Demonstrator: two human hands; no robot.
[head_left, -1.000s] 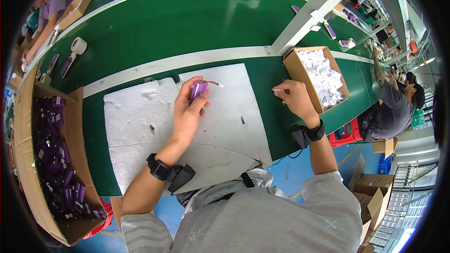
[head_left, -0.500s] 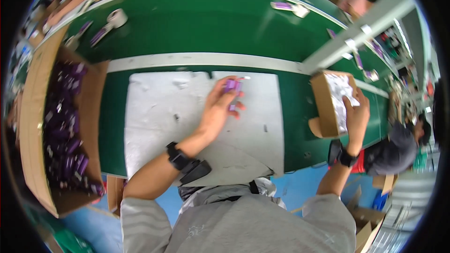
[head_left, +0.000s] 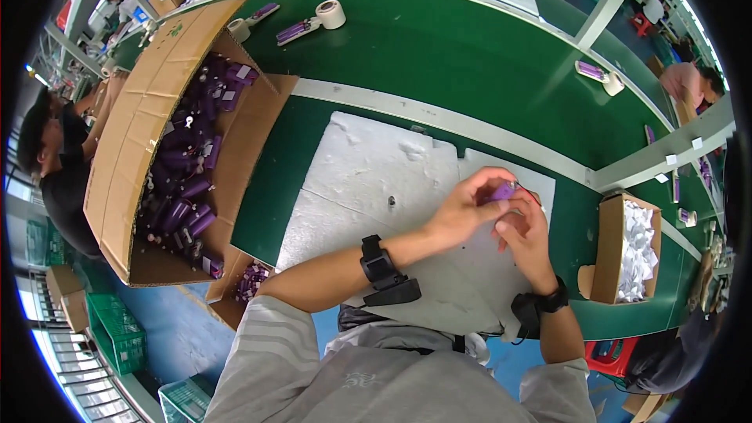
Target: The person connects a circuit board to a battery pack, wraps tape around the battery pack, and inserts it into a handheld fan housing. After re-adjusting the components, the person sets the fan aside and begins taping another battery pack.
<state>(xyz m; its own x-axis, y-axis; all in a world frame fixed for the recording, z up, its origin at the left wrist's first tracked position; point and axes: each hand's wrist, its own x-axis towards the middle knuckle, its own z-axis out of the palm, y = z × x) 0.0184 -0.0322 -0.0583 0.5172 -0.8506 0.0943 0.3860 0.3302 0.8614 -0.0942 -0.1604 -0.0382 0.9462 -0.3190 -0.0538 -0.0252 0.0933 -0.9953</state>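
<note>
Over the white foam board (head_left: 345, 164), my left hand (head_left: 462, 211) is closed around a purple battery pack (head_left: 502, 192). My right hand (head_left: 529, 239) meets it from the right, its fingers bent in a pinch against the end of the pack. Whatever those fingertips hold is too small and covered to make out. To the right stands a small cardboard box (head_left: 609, 247) filled with whitish-silver flat pieces (head_left: 638, 254). On the left a large tilted carton (head_left: 141, 141) holds many purple battery packs (head_left: 180, 215).
Beyond a pale rail (head_left: 423, 115) runs a green surface (head_left: 439, 55) carrying white tape rolls (head_left: 330, 14) beside purple packs. A slanted metal post (head_left: 666, 149) rises at the right. Another person (head_left: 66, 164) is at the far left. A dark speck (head_left: 392, 201) lies on the foam board.
My right hand has left the small box and come to the pack in my left hand. The view has turned, so the bench appears tilted and the left carton shows more fully.
</note>
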